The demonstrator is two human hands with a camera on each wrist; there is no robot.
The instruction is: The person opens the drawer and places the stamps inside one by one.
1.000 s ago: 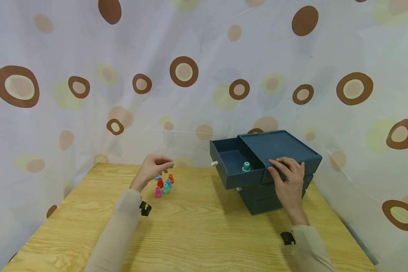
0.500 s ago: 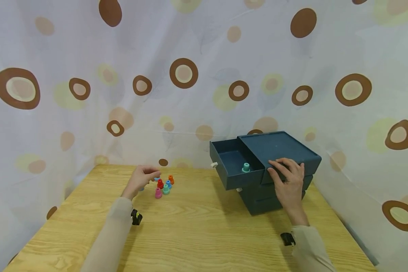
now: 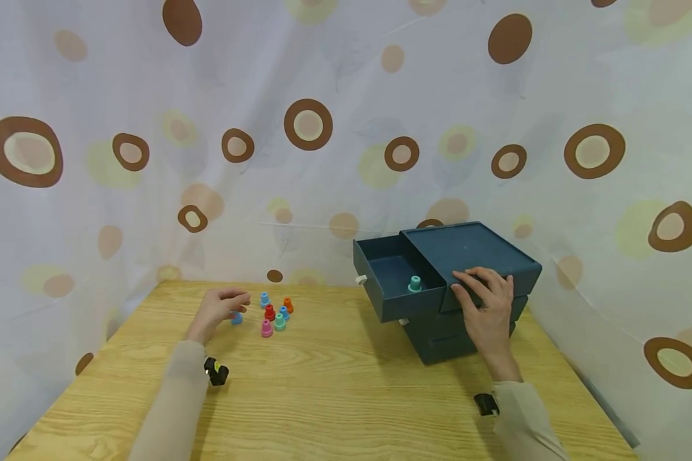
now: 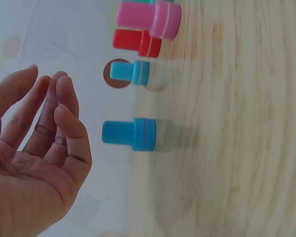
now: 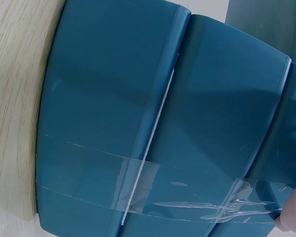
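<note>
My left hand (image 3: pixel 218 308) hovers at the left of the table, its fingers loosely bent with nothing between them. Beside its fingertips a blue stamp (image 4: pixel 129 134) stands upright, apart from the hand and partly covered by it in the head view. My right hand (image 3: pixel 489 314) rests on the top edge of a dark blue drawer cabinet (image 3: pixel 467 246), fingers spread and slightly bent; only a fingertip (image 5: pixel 293 212) shows in the right wrist view. The cabinet's top drawer (image 3: pixel 389 259) is pulled out to the left, and a teal stamp (image 3: pixel 415 283) stands inside it.
Right of the left hand stand a light blue stamp (image 3: pixel 264 299), a red stamp (image 3: pixel 270 312), a pink stamp (image 3: pixel 266 328), a mint stamp (image 3: pixel 279 322), another blue stamp (image 3: pixel 284 312) and an orange stamp (image 3: pixel 288 305). Clear tape (image 5: pixel 187 197) crosses the cabinet's side. A patterned curtain hangs behind.
My left hand has moved left and down, past the group of stamps to the blue one standing apart. The right hand stays on the cabinet. The drawer has not moved.
</note>
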